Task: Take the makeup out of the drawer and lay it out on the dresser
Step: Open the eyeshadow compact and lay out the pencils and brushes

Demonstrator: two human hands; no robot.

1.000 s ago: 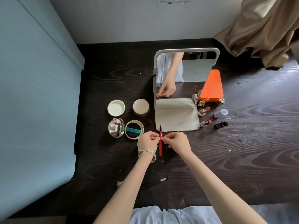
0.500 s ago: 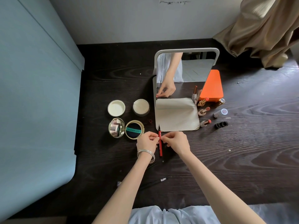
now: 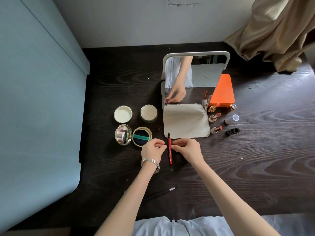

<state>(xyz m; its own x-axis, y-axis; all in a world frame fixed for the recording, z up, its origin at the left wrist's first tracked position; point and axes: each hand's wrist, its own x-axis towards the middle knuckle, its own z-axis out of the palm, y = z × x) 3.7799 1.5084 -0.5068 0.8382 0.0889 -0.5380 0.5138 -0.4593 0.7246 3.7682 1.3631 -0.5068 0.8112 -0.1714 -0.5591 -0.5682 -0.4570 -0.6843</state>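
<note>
Left hand [image 3: 152,149] and right hand [image 3: 187,149] pinching red eyeliner pen [image 3: 170,150], tip toward mirror [image 3: 192,79].

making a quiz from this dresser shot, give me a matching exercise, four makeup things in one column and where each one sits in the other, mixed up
Things:
1. red eyeliner pen
2. orange case
3. open gold compact
4. thin dark brush

Places:
A. right of the mirror, behind the lipsticks
B. nearest the person, between the forearms
C. left of the mirror base, in front of two round cream jars
D. between the fingertips of the left hand and right hand

Pairs: 1-D, 2-A, 3-C, 4-B
</note>
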